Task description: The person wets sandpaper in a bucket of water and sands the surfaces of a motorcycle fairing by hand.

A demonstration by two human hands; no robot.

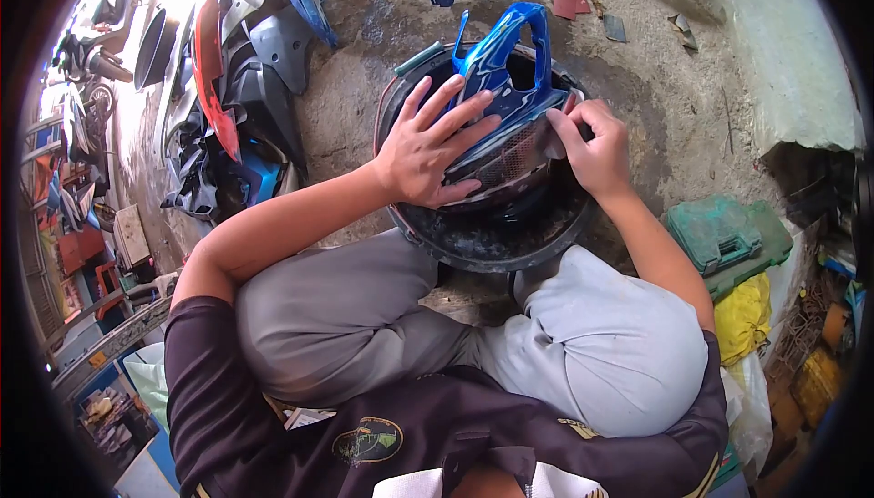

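A glossy blue plastic part with white streaks point(499, 66) rests over a round black tub point(492, 248) in front of my crossed legs. My left hand point(435, 147) lies on the part's left side, fingers spread. At the right edge of the part, my right hand point(594, 145) has its thumb and fingers pinched together on a small reddish-grey piece, perhaps sandpaper. A dark mesh-like section point(512, 159) of the part shows between my hands.
Red sheet pieces point(569, 0) and a grey scrap point(614, 28) lie on the concrete floor. Body panels, one of them red point(211, 70), are piled at left. On the right are a green case point(715, 234) and a yellow bag point(742, 320).
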